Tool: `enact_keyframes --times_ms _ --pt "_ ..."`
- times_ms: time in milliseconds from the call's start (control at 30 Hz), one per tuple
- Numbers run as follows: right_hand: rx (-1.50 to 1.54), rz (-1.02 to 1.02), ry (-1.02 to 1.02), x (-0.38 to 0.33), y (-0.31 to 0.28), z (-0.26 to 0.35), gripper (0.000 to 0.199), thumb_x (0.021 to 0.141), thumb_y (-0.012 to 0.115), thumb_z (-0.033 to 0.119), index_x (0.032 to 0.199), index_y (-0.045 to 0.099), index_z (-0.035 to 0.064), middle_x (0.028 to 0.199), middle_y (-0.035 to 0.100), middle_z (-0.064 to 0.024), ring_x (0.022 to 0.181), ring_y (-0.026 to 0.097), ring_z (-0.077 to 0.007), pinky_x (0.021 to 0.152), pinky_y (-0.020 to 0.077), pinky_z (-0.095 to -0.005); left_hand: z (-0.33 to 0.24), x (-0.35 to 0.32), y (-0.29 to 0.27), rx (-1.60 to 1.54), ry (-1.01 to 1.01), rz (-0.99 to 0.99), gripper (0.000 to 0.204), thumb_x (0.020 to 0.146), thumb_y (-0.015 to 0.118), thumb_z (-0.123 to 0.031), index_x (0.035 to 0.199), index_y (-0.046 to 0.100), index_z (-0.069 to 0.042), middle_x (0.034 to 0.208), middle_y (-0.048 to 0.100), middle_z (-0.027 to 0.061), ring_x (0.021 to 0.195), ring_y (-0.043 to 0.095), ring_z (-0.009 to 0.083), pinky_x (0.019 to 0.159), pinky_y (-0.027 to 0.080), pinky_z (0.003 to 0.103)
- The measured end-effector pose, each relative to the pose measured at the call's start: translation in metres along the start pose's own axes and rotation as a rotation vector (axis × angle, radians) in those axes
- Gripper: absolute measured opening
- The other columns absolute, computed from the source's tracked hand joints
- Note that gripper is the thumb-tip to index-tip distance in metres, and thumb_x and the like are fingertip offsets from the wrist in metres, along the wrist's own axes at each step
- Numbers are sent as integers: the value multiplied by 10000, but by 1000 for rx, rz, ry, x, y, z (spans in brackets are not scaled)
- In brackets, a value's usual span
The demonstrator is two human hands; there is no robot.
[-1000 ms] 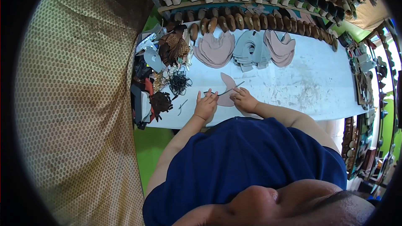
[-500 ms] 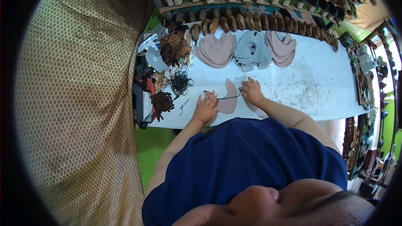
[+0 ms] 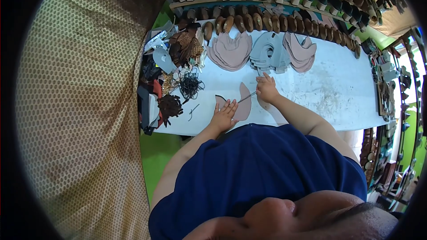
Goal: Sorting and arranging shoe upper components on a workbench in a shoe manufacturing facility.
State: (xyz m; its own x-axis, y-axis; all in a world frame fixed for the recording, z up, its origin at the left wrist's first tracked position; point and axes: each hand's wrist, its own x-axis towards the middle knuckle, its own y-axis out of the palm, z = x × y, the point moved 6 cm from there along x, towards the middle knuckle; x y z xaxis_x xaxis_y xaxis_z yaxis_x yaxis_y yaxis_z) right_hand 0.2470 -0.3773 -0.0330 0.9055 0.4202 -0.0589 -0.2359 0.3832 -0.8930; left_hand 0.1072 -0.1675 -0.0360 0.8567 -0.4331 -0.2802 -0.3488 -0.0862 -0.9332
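Pink leather shoe-upper piece (image 3: 240, 106) lay flat on white surface (image 3: 320, 84), near front edge. Left hand (image 3: 223, 115) pressed piece down, fingers spread wide. Right hand (image 3: 267, 90), since moved up and rightward off the piece, gripped thin metal tool (image 3: 247, 97) touching the piece.

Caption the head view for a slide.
Left hand flat on a pink leather piece; right hand holds a thin tool over it.
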Motion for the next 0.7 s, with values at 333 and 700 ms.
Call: enact_keyframes --times_ms 333,700 --pt "-171 115 -12 19 0 18 90 783 720 181 851 728 123 1478 464 -95 1496 188 -376 1151 192 -667 -5 7 -12 -33 -72 32 703 940 517 -428 1552 301 -159 1646 237 32 1519 207 244 1156 68 684" --pt "-111 -215 -167 -37 -8 17 182 806 738 247 983 720 209 1360 565 -46 1400 389 -310 1115 232 -675 27 -31 -12 -75 -180 -272 515 894 636 -428 1389 564 -305 1608 278 141 1487 212 418 1140 92 690"
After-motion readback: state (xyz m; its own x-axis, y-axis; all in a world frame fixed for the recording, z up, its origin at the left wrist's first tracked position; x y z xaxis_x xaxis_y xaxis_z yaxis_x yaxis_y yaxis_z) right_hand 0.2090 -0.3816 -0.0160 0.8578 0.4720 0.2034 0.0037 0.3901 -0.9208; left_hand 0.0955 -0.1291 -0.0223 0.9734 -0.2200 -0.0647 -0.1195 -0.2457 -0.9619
